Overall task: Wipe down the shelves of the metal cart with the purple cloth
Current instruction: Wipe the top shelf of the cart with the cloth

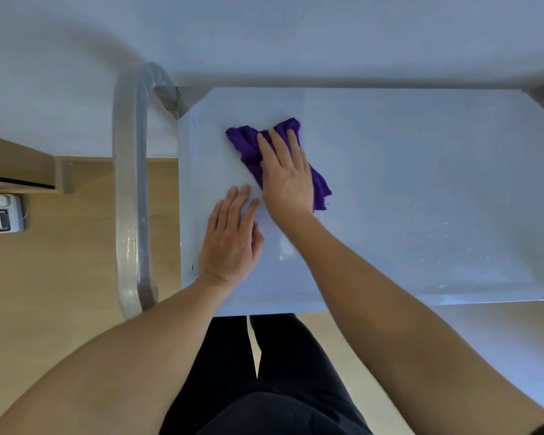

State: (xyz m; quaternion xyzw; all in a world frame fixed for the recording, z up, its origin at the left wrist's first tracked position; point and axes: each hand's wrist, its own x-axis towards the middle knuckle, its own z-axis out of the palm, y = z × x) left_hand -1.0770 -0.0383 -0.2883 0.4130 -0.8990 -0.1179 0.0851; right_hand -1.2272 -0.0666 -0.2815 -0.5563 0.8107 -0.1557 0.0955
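The metal cart's top shelf (421, 189) fills the middle of the head view, pale and shiny. A crumpled purple cloth (245, 144) lies on its left part. My right hand (286, 174) presses flat on the cloth with straight fingers pointing away from me. Just to the left and nearer to me, my left hand (233, 237) rests flat on the bare shelf, fingers straight, beside the cloth and not on it.
The cart's wrapped tube handle (131, 189) curves along the shelf's left side. A wooden floor lies below, with a white telephone (0, 213) and a wooden furniture edge (19, 167) at far left. A white wall runs behind the cart. My legs stand at the shelf's near edge.
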